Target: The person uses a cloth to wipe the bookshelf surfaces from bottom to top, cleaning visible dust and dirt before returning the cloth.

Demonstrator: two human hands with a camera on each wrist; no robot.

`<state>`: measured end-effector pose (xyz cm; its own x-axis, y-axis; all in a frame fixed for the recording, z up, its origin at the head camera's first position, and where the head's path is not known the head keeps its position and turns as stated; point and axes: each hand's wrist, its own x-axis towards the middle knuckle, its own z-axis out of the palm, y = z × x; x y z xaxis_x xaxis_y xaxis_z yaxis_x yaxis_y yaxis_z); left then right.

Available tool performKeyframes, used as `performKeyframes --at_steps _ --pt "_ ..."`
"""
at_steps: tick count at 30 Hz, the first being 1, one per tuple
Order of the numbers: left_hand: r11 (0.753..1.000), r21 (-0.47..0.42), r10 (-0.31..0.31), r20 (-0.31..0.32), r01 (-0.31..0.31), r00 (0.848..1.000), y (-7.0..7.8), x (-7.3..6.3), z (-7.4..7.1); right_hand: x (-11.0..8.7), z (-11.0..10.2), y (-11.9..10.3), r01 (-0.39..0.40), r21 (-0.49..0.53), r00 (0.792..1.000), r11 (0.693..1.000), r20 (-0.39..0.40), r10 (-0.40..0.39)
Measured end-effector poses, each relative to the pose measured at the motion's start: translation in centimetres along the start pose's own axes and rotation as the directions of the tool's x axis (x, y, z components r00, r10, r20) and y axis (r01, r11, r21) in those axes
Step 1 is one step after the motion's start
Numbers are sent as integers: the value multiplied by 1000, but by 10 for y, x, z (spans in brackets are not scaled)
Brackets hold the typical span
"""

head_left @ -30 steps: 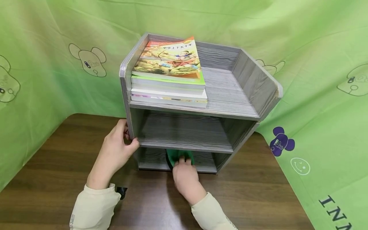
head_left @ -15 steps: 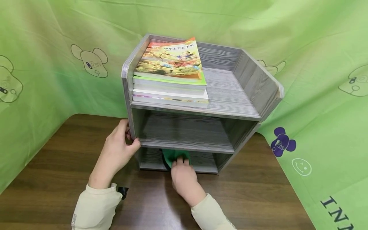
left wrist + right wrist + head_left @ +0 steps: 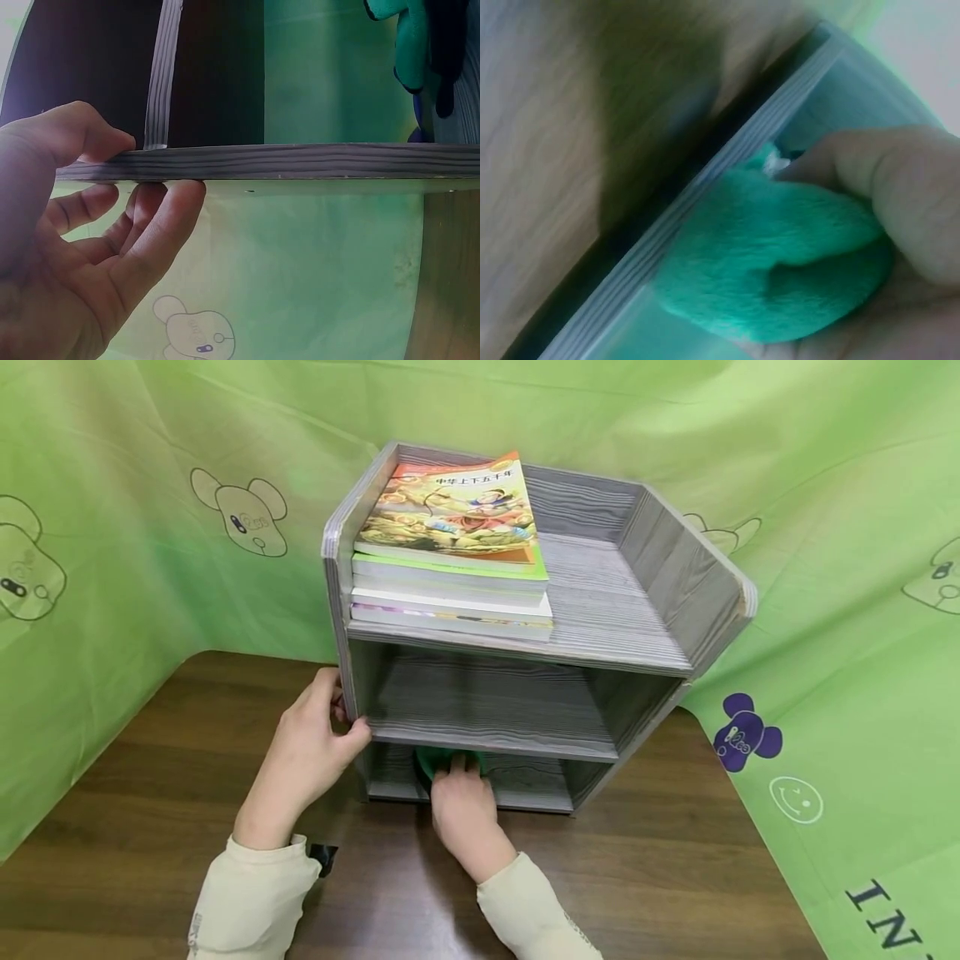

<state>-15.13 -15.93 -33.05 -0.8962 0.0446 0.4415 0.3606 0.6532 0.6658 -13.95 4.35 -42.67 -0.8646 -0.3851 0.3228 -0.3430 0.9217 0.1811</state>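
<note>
A grey wood-grain desktop shelf [image 3: 600, 593] with three levels stands on the brown table. My left hand [image 3: 303, 756] grips its left side panel [image 3: 315, 161], thumb on the inner side and fingers on the outer. In the bottom compartment, my right hand [image 3: 465, 810] holds a soft green cloth [image 3: 742, 255] with dark edging. The right wrist view shows the cloth bunched between thumb and fingers, right at the front edge of the bottom board [image 3: 682, 206]. Part of the cloth is hidden by the hand and the middle board.
A stack of several books [image 3: 450, 518] lies on the left of the top level. Green printed fabric [image 3: 247, 410] hangs behind and on both sides. The brown wooden table [image 3: 660, 877] extends in front, with a small black piece [image 3: 324, 858] near the left cuff.
My right hand has shifted left along the bottom compartment with the green cloth. My left hand keeps its place on the side panel. The view has shifted slightly.
</note>
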Motion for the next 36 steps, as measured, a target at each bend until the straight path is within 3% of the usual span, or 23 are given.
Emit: performKeyframes --at_steps 8,19,27,36 --pt "1000 4 11 -1 -11 1000 0 0 0 -13 -12 -19 55 -48 997 997 56 -52" --pt "1000 -15 -3 13 3 1000 -1 0 -1 22 -9 -29 26 -29 988 999 153 -21" --pt "1000 -17 16 3 -16 1000 -2 -1 -2 11 -25 -48 39 -47 953 998 303 -23" --pt "999 -29 14 13 -14 1000 -1 0 -3 33 -16 -56 -2 -22 964 1000 265 8"
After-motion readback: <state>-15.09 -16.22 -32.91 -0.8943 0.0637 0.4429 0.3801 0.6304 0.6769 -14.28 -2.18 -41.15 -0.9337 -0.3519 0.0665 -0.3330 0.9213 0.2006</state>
